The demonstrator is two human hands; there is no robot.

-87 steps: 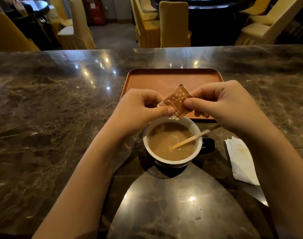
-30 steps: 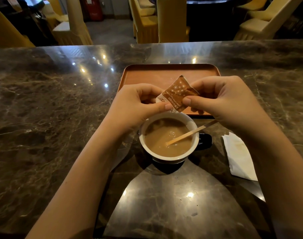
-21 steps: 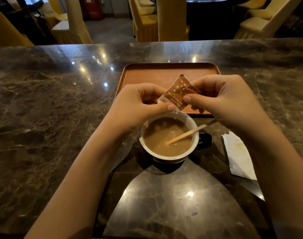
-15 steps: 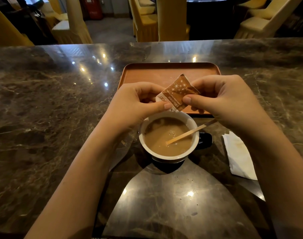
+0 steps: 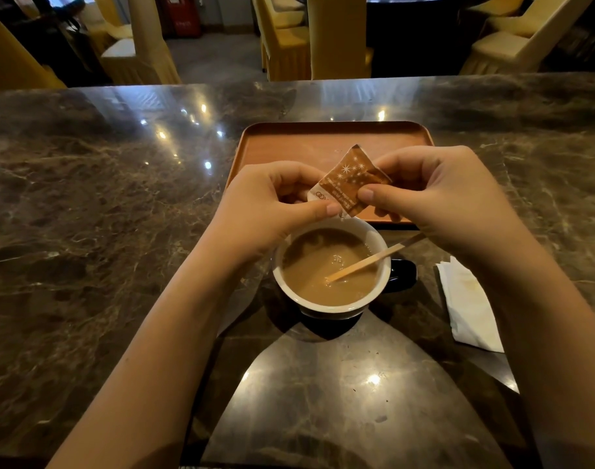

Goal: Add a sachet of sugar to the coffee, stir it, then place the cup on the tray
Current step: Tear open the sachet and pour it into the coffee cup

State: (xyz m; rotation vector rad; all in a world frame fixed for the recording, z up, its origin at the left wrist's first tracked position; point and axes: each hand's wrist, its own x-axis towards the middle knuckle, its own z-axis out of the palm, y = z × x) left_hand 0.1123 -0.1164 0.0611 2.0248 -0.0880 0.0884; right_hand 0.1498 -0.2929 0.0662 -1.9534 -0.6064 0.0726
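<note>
Sachet [image 5: 352,182] unchanged between both hands

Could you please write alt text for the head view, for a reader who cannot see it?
Two hands, left and right, pinch a brown sugar sachet above a cup of milky coffee with a wooden stirrer in it. An empty tray lies beyond the cup on a marble table, a napkin to the right.

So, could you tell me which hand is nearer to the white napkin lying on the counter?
The right hand. It holds the sugar sachet above and just left of the napkin, while the left hand is farther off, beyond the cup.
</note>
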